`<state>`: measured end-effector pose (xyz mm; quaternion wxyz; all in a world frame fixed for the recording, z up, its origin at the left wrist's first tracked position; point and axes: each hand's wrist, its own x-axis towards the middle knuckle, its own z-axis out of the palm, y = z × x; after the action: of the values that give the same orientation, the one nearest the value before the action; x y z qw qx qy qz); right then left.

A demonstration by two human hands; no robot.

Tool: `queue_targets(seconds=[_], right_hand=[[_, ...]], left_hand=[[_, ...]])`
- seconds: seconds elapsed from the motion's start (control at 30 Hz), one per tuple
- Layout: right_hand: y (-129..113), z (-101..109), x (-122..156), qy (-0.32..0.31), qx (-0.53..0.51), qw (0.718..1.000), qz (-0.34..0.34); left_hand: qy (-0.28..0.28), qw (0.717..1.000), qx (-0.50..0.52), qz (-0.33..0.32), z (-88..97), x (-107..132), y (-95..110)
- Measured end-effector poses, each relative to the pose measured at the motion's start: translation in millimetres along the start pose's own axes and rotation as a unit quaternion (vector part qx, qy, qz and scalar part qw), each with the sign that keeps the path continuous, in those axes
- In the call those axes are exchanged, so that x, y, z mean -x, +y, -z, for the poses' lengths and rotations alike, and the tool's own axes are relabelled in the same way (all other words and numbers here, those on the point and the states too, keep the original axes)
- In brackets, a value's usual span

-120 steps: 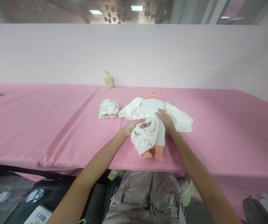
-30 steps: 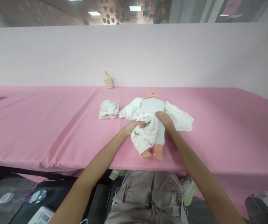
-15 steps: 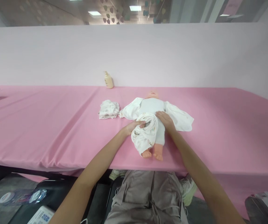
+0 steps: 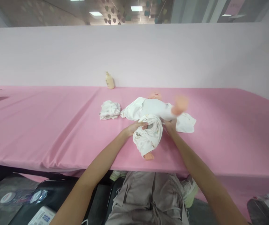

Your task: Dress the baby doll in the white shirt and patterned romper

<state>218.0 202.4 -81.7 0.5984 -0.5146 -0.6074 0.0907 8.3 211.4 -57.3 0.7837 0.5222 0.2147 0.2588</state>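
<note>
A baby doll lies on its back on the pink-covered table, in a white body garment with loose white cloth spread at both sides. My left hand is closed on bunched white baby trousers, gathered in a ring around one doll leg; a foot sticks out below. The doll's other leg is raised and bent to the right, its foot blurred by motion. My right hand is beneath that raised leg, beside the trousers; its fingers are partly hidden.
Folded white cloth lies left of the doll. A pump bottle stands at the back by the white wall. The pink table edge runs before my lap. At lower left are a clear bottle and a white box.
The doll's free leg has swung up and to the right from lying straight. My right hand has moved from the doll's hip to beneath that leg. My left hand keeps hold of the trousers.
</note>
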Motion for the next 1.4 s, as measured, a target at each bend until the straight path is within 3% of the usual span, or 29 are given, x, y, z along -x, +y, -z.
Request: queue_targets(seconds=[0.17, 0.5, 1.23, 1.4], right_hand=[[4, 0, -7, 0.042, -0.158, 0.983, -0.080], [-6, 4, -10, 0.026, -0.217, 0.960, -0.175], [-18, 7, -11, 0.023, -0.233, 0.953, -0.192], [-17, 6, -10, 0.009, -0.217, 0.963, -0.159]], left_hand=[[-0.005, 1.000, -0.016, -0.014, -3.4, 0, 1], [-0.011, 1.000, -0.008, -0.024, -4.9, -1, 1], [-0.011, 1.000, -0.026, -0.011, -1.6, -2, -1], [0.030, 0.993, -0.107, -0.042, -16.8, 6, 10]])
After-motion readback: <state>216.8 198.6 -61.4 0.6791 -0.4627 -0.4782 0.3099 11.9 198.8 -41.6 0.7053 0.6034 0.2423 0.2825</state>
